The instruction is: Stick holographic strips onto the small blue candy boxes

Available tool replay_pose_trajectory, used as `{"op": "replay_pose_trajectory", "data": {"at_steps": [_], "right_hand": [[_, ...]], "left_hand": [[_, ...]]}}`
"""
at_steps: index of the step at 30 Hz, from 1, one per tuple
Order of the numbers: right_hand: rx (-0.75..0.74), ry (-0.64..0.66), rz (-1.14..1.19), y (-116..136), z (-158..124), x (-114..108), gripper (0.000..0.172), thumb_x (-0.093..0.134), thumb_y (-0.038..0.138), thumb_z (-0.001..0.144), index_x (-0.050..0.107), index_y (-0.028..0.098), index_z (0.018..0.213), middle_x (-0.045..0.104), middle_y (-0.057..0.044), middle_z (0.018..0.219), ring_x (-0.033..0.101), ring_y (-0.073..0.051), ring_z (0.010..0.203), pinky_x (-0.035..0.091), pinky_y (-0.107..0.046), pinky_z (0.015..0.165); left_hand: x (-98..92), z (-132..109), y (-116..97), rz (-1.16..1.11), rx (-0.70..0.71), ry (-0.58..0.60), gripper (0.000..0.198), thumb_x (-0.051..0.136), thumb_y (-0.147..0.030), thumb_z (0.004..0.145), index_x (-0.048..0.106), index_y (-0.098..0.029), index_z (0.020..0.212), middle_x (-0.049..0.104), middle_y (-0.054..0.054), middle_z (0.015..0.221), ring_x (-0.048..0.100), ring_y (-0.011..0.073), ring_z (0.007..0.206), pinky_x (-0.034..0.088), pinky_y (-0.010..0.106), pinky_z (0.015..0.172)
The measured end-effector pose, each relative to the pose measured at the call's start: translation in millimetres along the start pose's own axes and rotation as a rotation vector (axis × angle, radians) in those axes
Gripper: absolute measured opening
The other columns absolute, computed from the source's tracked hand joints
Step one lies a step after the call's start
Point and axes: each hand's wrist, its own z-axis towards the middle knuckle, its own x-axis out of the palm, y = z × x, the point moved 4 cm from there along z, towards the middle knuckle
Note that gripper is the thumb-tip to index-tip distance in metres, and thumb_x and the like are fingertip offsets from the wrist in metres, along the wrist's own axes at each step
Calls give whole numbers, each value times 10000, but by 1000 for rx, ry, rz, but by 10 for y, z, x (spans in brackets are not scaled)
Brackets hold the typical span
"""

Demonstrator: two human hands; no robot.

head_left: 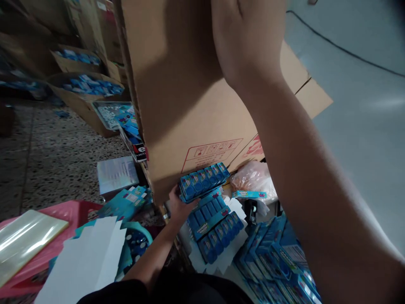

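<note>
My left hand [182, 207] is wrapped round the near end of a blue display box of small candy packs [205, 181], with a row of packs facing up. Just below it, similar blue display boxes [211, 228] labelled "Caramelo" lie on white card sheets. High in the view, my right hand [248, 38] is raised in front of a large brown cardboard box [177, 105]. Its fingers are cut off by the top edge, so their grip does not show. The big box stands on edge with red print low on its side.
Stacks of blue packs [275, 257] stand at lower right beside a clear plastic bag [253, 179] and a tape dispenser [251, 209]. At left are a pink crate [76, 211], white card sheets [85, 257] and cartons [85, 109] of blue pieces. A cable [341, 48] crosses the floor.
</note>
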Motion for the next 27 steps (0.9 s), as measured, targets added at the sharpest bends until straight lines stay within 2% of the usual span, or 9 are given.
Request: {"op": "replay_pose_trajectory", "data": {"at_steps": [4, 8, 13, 18, 23, 27], "right_hand": [[14, 47, -29, 19, -8, 4, 679, 139, 372, 845, 722, 124, 1090, 698, 38, 1017, 600, -183, 1153, 415, -312, 944], [35, 72, -82, 8, -26, 28, 544, 206, 389, 957, 702, 180, 1035, 670, 35, 966, 609, -210, 1107, 466, -293, 936], [8, 62, -25, 9, -49, 19, 509, 211, 370, 970, 682, 210, 1077, 653, 51, 999, 596, -214, 1114, 449, -334, 939], [18, 67, 8, 13, -58, 4, 508, 226, 395, 958, 678, 166, 1010, 632, 45, 913, 557, -193, 1158, 381, -308, 987], [45, 68, 2, 8, -58, -18, 458, 249, 362, 981, 666, 176, 1014, 654, 30, 1004, 561, -205, 1080, 395, -334, 946], [54, 65, -8, -2, -60, -17, 455, 246, 370, 984, 654, 168, 1001, 645, 18, 980, 565, -210, 1049, 405, -344, 930]], "left_hand": [[-84, 55, -318, 140, 148, 12, 1093, 881, -511, 557, 324, -206, 1447, 382, 139, 1336, 415, 343, 1326, 376, 535, 1136], [-125, 108, -483, 174, 177, -6, 1044, 872, -467, 584, 340, -189, 1438, 415, 138, 1299, 441, 342, 1290, 400, 533, 1114], [-195, 223, -432, 159, 201, 45, 896, 869, -420, 571, 429, -189, 1317, 470, 107, 1207, 523, 316, 1165, 445, 530, 1058], [-227, 214, -395, 251, 230, 116, 947, 874, -392, 551, 389, -182, 1337, 466, 139, 1259, 475, 355, 1229, 400, 554, 1087], [-146, 114, -395, 215, 181, 161, 921, 877, -381, 528, 378, -178, 1275, 439, 166, 1304, 456, 348, 1282, 425, 522, 1069], [-50, 46, -405, 207, 163, 248, 922, 870, -389, 543, 364, -186, 1287, 562, 139, 1203, 593, 316, 1137, 511, 486, 959]]}}
